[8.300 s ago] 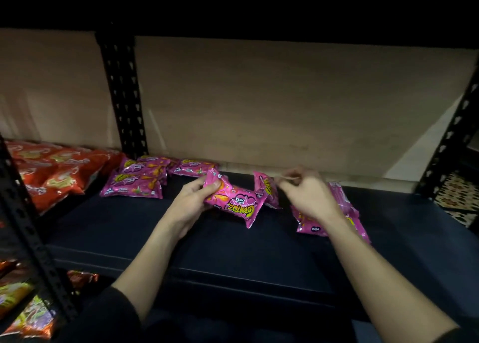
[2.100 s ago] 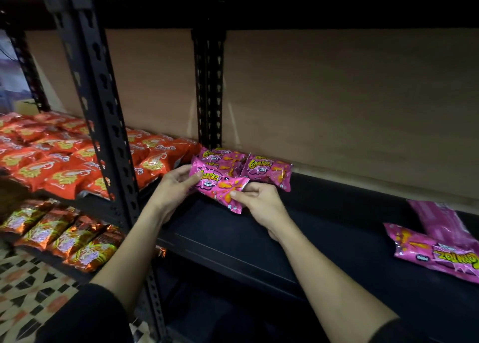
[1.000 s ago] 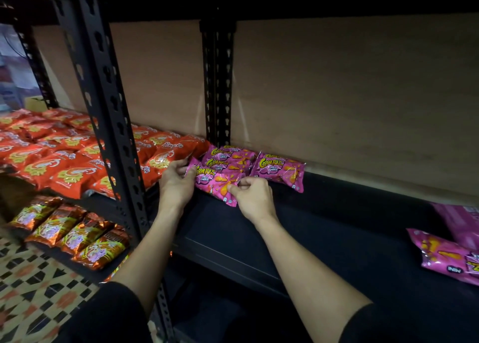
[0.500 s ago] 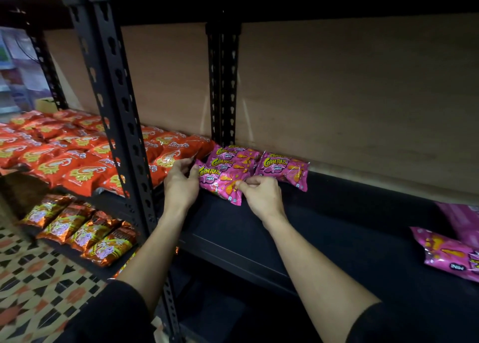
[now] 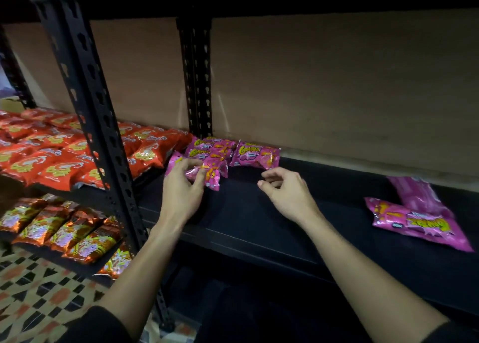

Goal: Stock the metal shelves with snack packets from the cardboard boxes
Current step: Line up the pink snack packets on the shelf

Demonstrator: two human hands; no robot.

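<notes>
Red packets (image 5: 51, 161) are seen laid in rows on the neighbouring shelf at far left, with orange foil packets (image 5: 59, 228) on the tier below and a patterned tiled floor (image 5: 23, 285) beneath. Just right of a black perforated upright (image 5: 85, 104), the left hand (image 5: 181, 190) is curled on the near end of the front pink packet (image 5: 213, 174), which is pinched between thumb and fingers and lies on the dark metal shelf (image 5: 246, 221), against a small pink stack (image 5: 210, 148) in the back corner. A further pink packet (image 5: 255, 156) is set flat just beside that stack. The right hand (image 5: 285, 195) is held above the shelf, fingers loosely curled, gripping nothing. Well apart at far right, two loose pink packets (image 5: 420, 223) are shown overlapping, the front label upside down to the camera, before the brown back board (image 5: 337, 83)
</notes>
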